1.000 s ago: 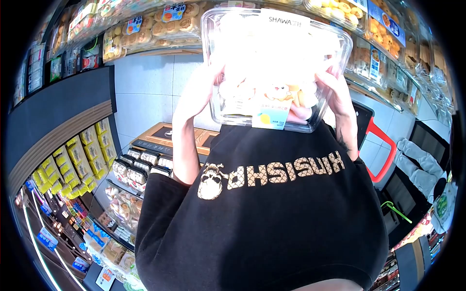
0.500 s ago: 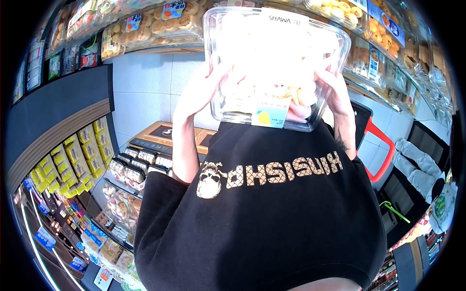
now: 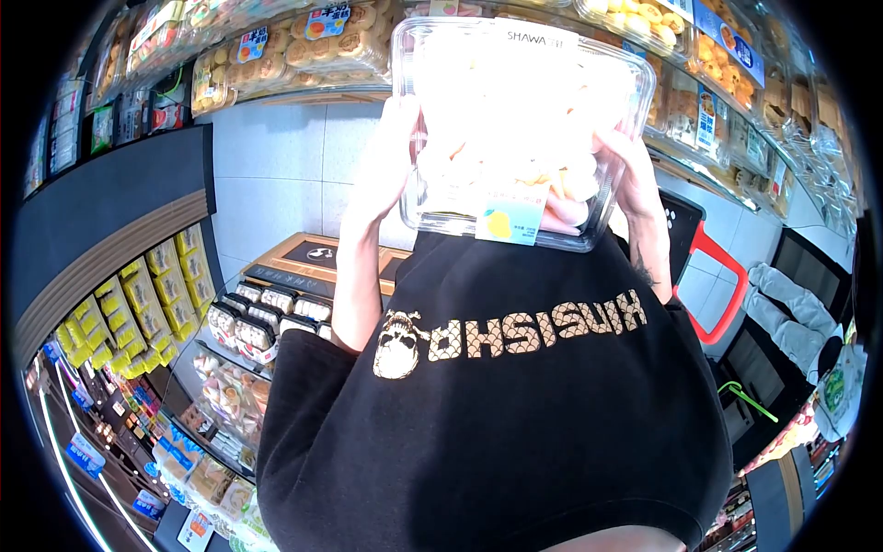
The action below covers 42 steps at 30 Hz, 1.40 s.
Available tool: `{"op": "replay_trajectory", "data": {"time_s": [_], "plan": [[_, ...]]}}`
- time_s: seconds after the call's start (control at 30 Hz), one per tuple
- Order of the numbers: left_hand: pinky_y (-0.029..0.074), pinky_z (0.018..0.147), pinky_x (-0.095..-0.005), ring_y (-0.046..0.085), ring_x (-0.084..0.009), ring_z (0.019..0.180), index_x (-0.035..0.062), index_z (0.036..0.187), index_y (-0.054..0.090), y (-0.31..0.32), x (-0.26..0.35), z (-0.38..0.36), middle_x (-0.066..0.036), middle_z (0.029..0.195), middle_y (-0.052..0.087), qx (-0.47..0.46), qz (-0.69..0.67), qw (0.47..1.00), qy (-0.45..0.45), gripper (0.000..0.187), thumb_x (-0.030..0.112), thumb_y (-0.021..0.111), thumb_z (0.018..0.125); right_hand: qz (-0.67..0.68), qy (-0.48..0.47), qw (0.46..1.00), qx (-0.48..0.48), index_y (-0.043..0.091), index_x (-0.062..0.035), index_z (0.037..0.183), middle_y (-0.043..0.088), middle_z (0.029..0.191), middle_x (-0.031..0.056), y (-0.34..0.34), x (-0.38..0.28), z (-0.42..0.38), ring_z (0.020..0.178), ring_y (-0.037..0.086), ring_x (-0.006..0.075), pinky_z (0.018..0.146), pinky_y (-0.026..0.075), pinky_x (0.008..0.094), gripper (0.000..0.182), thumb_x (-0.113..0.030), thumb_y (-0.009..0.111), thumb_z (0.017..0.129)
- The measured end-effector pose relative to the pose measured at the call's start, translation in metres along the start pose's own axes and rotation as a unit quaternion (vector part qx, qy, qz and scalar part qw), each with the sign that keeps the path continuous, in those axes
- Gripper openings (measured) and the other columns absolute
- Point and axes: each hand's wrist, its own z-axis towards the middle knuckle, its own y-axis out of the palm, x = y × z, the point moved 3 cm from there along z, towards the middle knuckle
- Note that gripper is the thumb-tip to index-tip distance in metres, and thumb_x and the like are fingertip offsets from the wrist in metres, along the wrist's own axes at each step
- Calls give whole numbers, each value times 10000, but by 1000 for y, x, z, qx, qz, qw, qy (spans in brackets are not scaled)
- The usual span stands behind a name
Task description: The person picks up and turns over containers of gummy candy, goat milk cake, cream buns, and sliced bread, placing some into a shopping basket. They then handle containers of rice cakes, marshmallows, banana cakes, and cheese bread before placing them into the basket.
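Note:
A clear plastic food box (image 3: pixel 441 221) is held up in front of my chest, its middle washed out by glare. Pale, rounded pieces show through the lid, too overexposed to name exactly. A white label reading SHAWA (image 3: pixel 538 39) runs over its far edge, and a label with a yellow fruit picture (image 3: pixel 501 221) covers the near side. My left hand (image 3: pixel 384 161) grips the box's left edge, with most fingers hidden by glare or the box. On the right edge, my right hand (image 3: pixel 633 175) holds it, thumb over the lid and the other fingers largely out of sight.
Shelves of packed baked goods (image 3: pixel 336 41) stand just beyond the box. A display of dark-trayed packs (image 3: pixel 253 317) is at the left, near yellow packets (image 3: pixel 129 304). To the right are a red handle (image 3: pixel 727 281) and pale folded cloth (image 3: pixel 782 313).
My left hand has slid outward from over the lid to the box's left edge. The box has shifted very slightly; my right hand stays on its side.

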Motion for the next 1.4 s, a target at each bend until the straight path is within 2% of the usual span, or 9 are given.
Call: {"op": "replay_trajectory", "data": {"time_s": [0.07,0.23,0.33,0.43,0.67,0.87,0.97,1.07,1.4], "plan": [[356,712,-235,409,-92,738,60,1056,488,-2,-3,2,-2,844,453,-17,-27,998,-63,326,334,355,939,13,-5,1000,1,457,-44,1118,538,946,24,0,1,1,873,507,92,795,399,247,349,-181,567,817],[353,678,-230,403,-77,727,76,1069,481,2,4,0,7,821,449,2,-18,998,-65,345,369,359,931,16,1,999,-29,455,-40,1118,545,919,24,-7,5,2,838,520,91,774,410,242,337,-169,556,824],[350,658,-230,395,-76,716,79,1064,479,0,2,-1,9,809,445,-2,-3,997,-76,357,387,362,926,21,-18,1000,12,455,-39,1113,547,908,23,2,1,1,815,524,88,758,417,241,332,-171,557,826],[351,655,-231,394,-77,711,79,1049,482,-1,1,-1,9,802,443,-8,14,997,-81,363,399,368,921,25,-3,1000,-5,445,-31,1130,542,918,26,-5,7,2,826,523,92,760,418,239,357,-175,561,825],[343,658,-218,385,-70,685,80,965,494,-1,0,0,16,762,430,-6,9,998,-66,331,386,374,923,30,14,999,5,403,-22,1193,529,992,46,-5,8,2,912,520,115,812,411,256,432,-177,565,824],[340,660,-227,370,-78,679,67,965,496,2,2,2,20,754,414,6,7,1000,-30,316,350,359,937,34,16,999,17,348,-24,1253,508,1085,70,-2,6,1,999,496,134,875,386,283,509,-173,568,819],[342,668,-234,372,-83,686,64,970,499,-1,-1,3,17,762,417,-12,23,999,-42,319,349,358,938,33,24,999,11,339,-21,1264,505,1109,83,-5,7,2,1014,493,145,883,382,293,526,-172,570,816],[350,924,-311,490,-159,1039,40,1278,376,-3,-1,4,-97,1211,483,-42,59,994,-82,510,409,335,928,38,15,999,18,353,-19,1254,505,1114,82,-4,7,2,1005,498,150,876,387,297,514,-179,569,815],[347,919,-309,477,-152,1032,45,1276,379,-2,-3,5,-87,1204,482,-47,59,995,-69,522,427,339,923,28,13,999,19,433,-18,1186,530,1071,67,-8,7,2,975,510,148,845,399,289,441,-207,574,814]]}}
